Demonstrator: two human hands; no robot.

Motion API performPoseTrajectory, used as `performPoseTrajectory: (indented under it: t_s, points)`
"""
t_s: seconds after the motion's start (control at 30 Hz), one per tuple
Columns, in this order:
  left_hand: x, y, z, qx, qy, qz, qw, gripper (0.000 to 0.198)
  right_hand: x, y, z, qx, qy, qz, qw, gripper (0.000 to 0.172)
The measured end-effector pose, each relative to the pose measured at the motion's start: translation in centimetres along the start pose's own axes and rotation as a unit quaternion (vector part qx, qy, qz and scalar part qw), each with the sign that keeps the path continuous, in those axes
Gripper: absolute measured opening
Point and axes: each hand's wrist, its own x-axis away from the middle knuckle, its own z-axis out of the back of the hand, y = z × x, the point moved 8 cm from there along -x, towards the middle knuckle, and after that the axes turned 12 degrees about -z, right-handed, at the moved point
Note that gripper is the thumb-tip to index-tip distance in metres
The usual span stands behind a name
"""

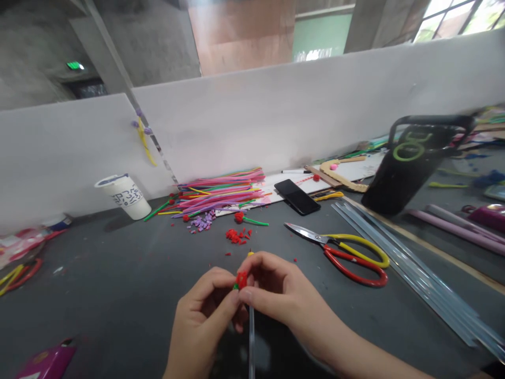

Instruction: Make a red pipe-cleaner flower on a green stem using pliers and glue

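My left hand (pixel 203 310) and my right hand (pixel 276 289) meet low in the middle of the view, over a dark grey table (pixel 118 273). Both pinch a small red fuzzy piece (pixel 241 279) with a bit of green at its base. A thin clear stick (pixel 251 337) runs down from under it between my hands. Scattered red bits (pixel 234 237) lie just beyond my fingers. Scissors (pixel 347 252) with red and yellow handles lie to the right of my right hand.
A heap of coloured pipe cleaners (pixel 221 195) lies against the white partition (pixel 276 116), with purple bits (pixel 202 223) beside it. A paper cup (pixel 124 196) stands far left. A black phone (pixel 297 196), clear sticks (pixel 414 268) and a black bag (pixel 410 163) are on the right.
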Motion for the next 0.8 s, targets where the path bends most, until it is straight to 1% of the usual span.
performPoseTrajectory:
  t_s: [0.07, 0.17, 0.27, 0.53, 0.63, 0.7, 0.8]
  points:
    - [-0.1, 0.3, 0.0, -0.001, -0.010, -0.021, 1.000, 0.004, 0.0, 0.3, -0.3, -0.036, -0.014, -0.008, 0.999, 0.015]
    - [-0.1, 0.5, -0.1, -0.010, -0.027, -0.038, 0.999, 0.004, 0.1, 0.2, -0.6, -0.070, -0.019, -0.015, 0.997, 0.013]
    - [0.0, 0.8, 0.0, -0.020, -0.018, -0.058, 0.998, 0.007, 0.2, 0.0, -0.7, -0.081, -0.026, -0.011, 0.996, 0.011]
    - [0.0, 1.0, 0.2, -0.044, -0.021, -0.084, 0.995, 0.008, 0.0, 0.3, -0.6, -0.082, -0.027, -0.009, 0.996, 0.013]
    - [-0.1, 1.0, 0.1, -0.057, -0.059, -0.099, 0.992, 0.010, 0.0, 0.4, -0.7, -0.086, -0.033, -0.025, 0.995, 0.013]
    - [-0.2, 1.1, 0.0, -0.070, -0.082, -0.119, 0.987, 0.012, 0.1, 0.4, -0.6, -0.074, -0.026, -0.029, 0.997, 0.016]
    - [-0.3, 1.6, 0.4, -0.096, -0.074, -0.161, 0.979, 0.013, 0.3, 0.3, -0.4, -0.026, 0.009, -0.012, 1.000, 0.023]
